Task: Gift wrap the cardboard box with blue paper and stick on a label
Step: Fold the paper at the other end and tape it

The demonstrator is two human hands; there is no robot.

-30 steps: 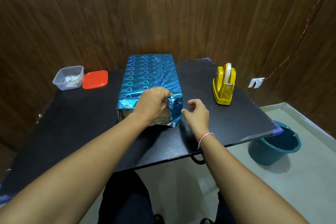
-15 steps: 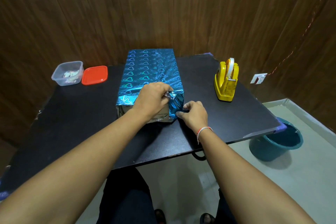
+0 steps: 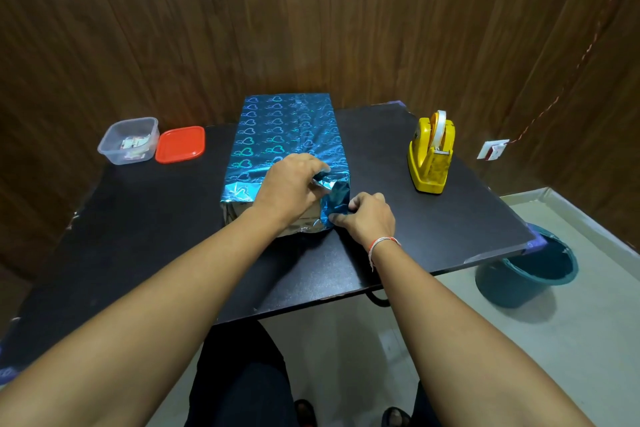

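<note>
Now the cardboard box in shiny blue heart-print foil paper lies in the middle of the black surface, and both hands are at its near end. Left hand presses down on the top near edge, fingers curled over a crumpled bit of the foil. Right hand pinches the loose blue side flap at the near right corner, thumb and fingertips closed on it.

Risks, as I read it: this foil looks slippery and crinkly, so a hard tug could tear the corner or pull the top panel askew, and if the left hand lifts too soon the fold could spring open. Silver underside shows along the near end, so that end is not yet sealed.

Room to work: the near edge of the surface is close behind the wrists. The yellow tape dispenser stands well apart on the right, an open reach. The clear plastic tub and red lid sit far left.
</note>
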